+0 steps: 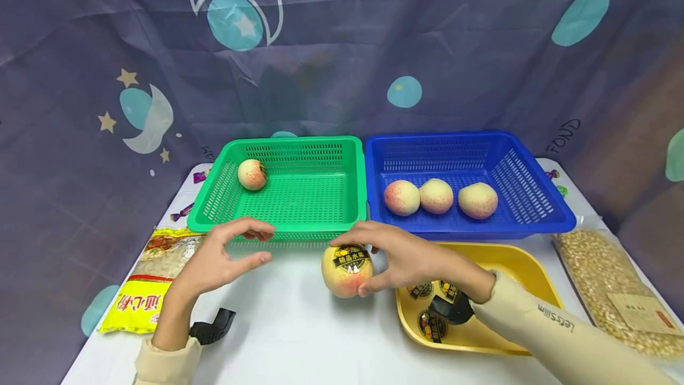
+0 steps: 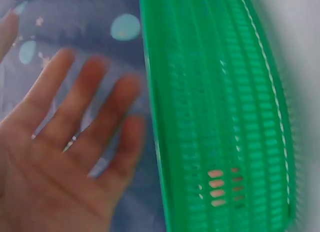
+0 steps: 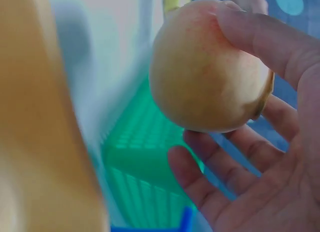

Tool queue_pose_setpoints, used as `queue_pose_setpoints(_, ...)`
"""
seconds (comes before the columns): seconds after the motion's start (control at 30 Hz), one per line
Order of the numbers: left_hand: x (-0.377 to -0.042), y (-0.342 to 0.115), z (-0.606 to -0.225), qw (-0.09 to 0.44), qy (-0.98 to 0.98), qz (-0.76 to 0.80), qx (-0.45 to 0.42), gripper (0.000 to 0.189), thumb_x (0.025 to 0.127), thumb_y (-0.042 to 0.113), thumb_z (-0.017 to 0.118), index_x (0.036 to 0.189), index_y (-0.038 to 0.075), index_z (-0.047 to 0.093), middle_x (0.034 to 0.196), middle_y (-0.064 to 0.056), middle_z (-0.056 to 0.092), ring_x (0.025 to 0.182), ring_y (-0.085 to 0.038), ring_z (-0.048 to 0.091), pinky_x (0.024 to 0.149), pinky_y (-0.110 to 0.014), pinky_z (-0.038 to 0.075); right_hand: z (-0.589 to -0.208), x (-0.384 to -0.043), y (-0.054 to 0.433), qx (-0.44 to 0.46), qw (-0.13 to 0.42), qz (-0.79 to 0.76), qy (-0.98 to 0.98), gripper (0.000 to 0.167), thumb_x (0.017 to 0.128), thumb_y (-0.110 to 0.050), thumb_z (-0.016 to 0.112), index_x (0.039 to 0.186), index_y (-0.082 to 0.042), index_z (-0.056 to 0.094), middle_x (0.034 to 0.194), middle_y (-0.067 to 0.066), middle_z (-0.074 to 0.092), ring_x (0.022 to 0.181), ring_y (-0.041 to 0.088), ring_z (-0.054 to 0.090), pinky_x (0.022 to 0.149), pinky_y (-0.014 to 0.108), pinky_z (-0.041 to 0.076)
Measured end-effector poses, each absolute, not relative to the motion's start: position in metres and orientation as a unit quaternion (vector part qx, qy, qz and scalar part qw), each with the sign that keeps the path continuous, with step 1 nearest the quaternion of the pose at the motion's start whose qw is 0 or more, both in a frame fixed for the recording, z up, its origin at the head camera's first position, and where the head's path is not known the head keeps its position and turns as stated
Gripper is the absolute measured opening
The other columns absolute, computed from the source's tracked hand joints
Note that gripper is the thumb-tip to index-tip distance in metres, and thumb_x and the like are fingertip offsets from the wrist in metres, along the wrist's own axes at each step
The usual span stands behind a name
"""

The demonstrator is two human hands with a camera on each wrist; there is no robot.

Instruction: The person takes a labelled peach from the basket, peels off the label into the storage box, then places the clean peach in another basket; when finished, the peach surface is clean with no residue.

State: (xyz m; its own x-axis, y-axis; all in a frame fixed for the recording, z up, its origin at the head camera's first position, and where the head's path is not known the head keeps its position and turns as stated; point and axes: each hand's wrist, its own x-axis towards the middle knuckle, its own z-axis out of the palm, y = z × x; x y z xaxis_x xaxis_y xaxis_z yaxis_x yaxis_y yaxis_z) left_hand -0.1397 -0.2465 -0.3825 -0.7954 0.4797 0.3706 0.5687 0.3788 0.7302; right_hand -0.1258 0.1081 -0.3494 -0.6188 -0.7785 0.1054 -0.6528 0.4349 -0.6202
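Here the right hand [image 1: 411, 257] grips a stickered peach [image 1: 346, 270]; the left hand [image 1: 221, 254], spread and empty, must next peel its label.

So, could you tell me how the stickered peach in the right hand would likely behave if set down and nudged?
The peach is round, so it would probably roll. The right hand wraps it one-handed, suggesting it is light. Its glossy sticker may be slippery.
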Motion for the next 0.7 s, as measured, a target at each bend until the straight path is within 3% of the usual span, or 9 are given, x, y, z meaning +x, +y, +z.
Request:
queue_pose_setpoints(0.17,-0.134,-0.235,-0.385,-0.122,-0.822,-0.428,-0.355,0.038,0.090,0.025,0.079,0.126,0.025,0.069,0.118,0.007,0.072,0.104,-0.013,0.067,0.093,-0.031,0.053,-0.362,-0.121,0.101,-0.440,0.115,-0.284,0.844,0.075,0.075,-0.022,0.089,0.144,-0.021,0.057,0.129,-0.009,0.063,0.118,0.009,0.057,0.100,0.036,0.050)
queue_pose_setpoints(0.3,-0.134,-0.226,-0.396,-0.206,-0.822,-0.402,-0.348,0.045,0.091,0.036,0.076,0.132,0.019,0.066,0.124,-0.002,0.072,0.110,-0.023,0.068,0.096,-0.037,0.053,-0.370,-0.120,0.092,-0.436,0.121,-0.242,0.858,0.073,0.073,-0.026,0.090,0.140,-0.021,0.061,0.125,-0.009,0.064,0.117,0.010,0.059,0.100,0.036,0.050)
queue_pose_setpoints(0.5,-0.138,-0.215,-0.412,-0.235,-0.822,-0.399,-0.332,0.058,0.089,0.041,0.078,0.137,0.011,0.062,0.127,-0.005,0.071,0.110,-0.026,0.068,0.094,-0.045,0.053,-0.378,-0.120,0.077,-0.425,0.109,-0.185,0.879,0.070,0.070,-0.030,0.091,0.134,-0.018,0.065,0.119,-0.006,0.067,0.111,0.012,0.062,0.095,0.033,0.052)
queue_pose_setpoints(0.7,-0.140,-0.204,-0.425,-0.219,-0.834,-0.405,-0.303,0.069,0.083,0.043,0.083,0.140,0.012,0.059,0.131,-0.003,0.068,0.112,-0.023,0.065,0.091,-0.038,0.052,-0.379,-0.123,0.067,-0.391,0.120,-0.186,0.893,0.070,0.069,-0.031,0.092,0.132,-0.016,0.065,0.119,-0.003,0.067,0.110,0.014,0.062,0.096,0.035,0.053)
